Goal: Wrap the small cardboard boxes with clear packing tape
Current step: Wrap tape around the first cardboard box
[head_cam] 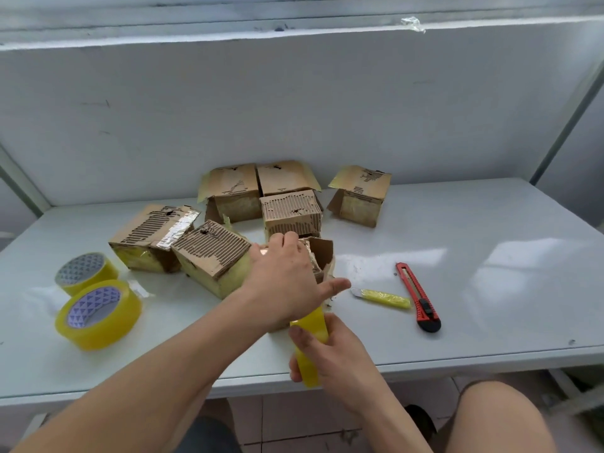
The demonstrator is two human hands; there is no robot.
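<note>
Six worn, torn-faced small cardboard boxes (pixel 295 215) clustered mid-frame on the surface; a seventh box (pixel 322 256) in front, mostly hidden under a hand. Yellowish clear tape roll (pixel 310 346) held upright at centre bottom, two spare rolls (pixel 98 313) lower left.

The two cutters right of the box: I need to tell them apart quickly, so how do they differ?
The red cutter is longer, with a black slider and end; the yellow cutter is shorter and slimmer, with a pale tip. The red cutter lies nearly front to back, the yellow cutter more crosswise. Both lie untouched on the table.
</note>
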